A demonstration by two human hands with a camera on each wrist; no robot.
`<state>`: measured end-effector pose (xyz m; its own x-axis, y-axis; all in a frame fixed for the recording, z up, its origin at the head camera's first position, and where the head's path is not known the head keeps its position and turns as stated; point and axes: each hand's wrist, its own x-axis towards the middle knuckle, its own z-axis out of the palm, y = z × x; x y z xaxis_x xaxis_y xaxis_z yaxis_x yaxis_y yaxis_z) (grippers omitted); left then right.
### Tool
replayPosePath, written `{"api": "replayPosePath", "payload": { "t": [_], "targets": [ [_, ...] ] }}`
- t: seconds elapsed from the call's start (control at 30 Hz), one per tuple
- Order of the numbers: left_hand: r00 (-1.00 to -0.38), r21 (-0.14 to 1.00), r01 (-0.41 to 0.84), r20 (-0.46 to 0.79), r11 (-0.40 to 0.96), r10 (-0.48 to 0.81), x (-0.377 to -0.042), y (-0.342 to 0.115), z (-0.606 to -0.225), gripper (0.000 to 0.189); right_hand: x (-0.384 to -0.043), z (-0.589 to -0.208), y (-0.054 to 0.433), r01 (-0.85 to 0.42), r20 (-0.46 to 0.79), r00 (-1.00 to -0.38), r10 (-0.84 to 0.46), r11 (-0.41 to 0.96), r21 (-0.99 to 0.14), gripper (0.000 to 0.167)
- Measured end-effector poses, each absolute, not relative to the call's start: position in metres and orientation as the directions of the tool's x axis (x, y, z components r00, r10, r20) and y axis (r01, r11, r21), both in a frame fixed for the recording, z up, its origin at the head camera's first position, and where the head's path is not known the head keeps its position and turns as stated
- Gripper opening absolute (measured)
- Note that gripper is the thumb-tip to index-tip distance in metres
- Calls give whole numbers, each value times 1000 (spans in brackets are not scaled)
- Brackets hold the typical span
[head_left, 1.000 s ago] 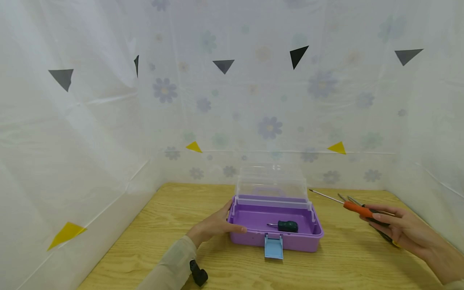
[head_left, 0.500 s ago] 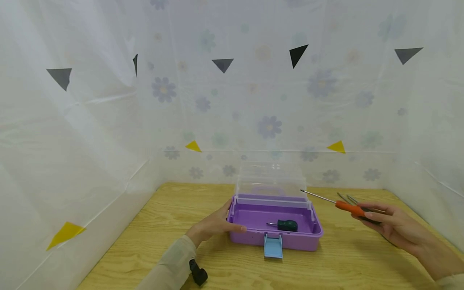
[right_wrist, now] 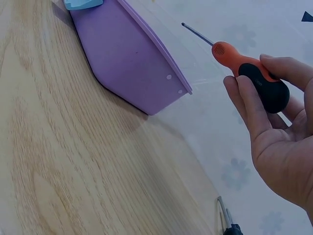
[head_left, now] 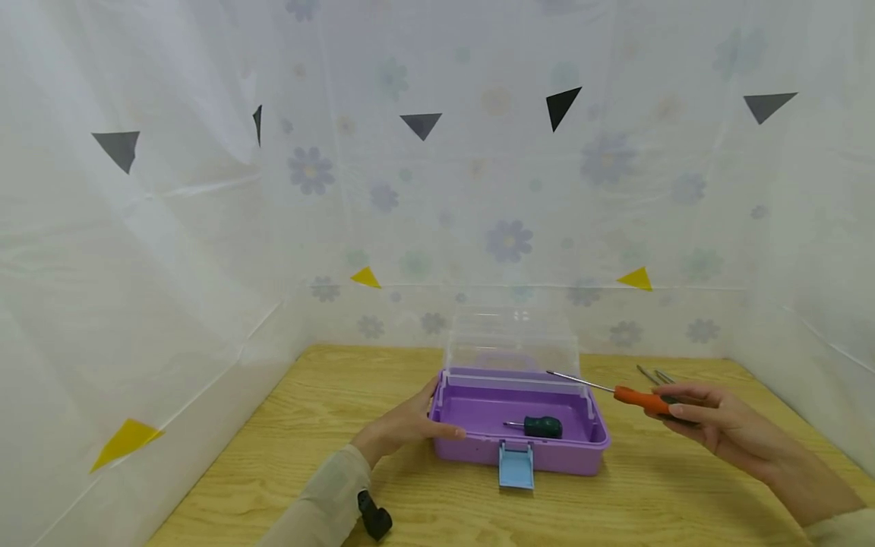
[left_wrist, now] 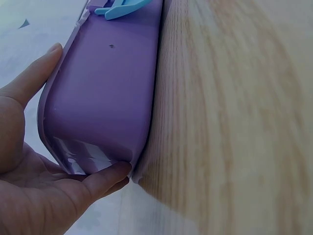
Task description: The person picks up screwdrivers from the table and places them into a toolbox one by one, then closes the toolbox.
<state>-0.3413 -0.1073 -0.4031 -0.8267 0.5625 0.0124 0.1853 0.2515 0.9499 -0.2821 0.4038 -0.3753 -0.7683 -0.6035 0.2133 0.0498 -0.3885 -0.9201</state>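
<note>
A purple toolbox (head_left: 478,452) stands on the table with its clear lid (head_left: 513,334) raised at the back and its light blue latch (head_left: 516,465) hanging down in front. Inside lies a stubby screwdriver with a dark green handle (head_left: 543,427). My left hand (head_left: 403,425) holds the box's left end, thumb over the front rim, fingers along the end wall (left_wrist: 93,147). To the right of the box, my right hand (head_left: 731,433) holds a screwdriver (right_wrist: 264,85) by its orange and black handle, between thumb and fingers. Its shaft points left, the tip overlapping the box's back right in the head view.
Behind my right hand, more metal tool shafts (head_left: 663,376) lie on the wooden table (head_left: 437,516); the right wrist view shows them with a dark handle (right_wrist: 234,230). A black strap-like piece (head_left: 374,516) sits by my left sleeve. White flowered sheeting (head_left: 506,190) encloses the table.
My right hand has moved left with the orange screwdriver, away from the other tools, bringing its tip over to the toolbox. The left hand and the box have stayed in place.
</note>
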Motion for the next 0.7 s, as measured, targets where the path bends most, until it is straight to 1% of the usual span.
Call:
{"api": "replayPosePath", "payload": {
  "t": [0.33,0.5,0.7],
  "targets": [
    [-817,956,186,23,225,576,-343,-108,-405,119,-287,-378,390,33,152,-808,-569,-301,-953,44],
    [-821,953,189,20,237,571,-342,-108,-404,119,-287,-377,382,16,129,-833,-538,-258,-966,42],
    [-825,944,201,20,260,565,-340,-107,-402,118,-287,-376,373,23,117,-843,-526,-253,-967,39]
  ]
}}
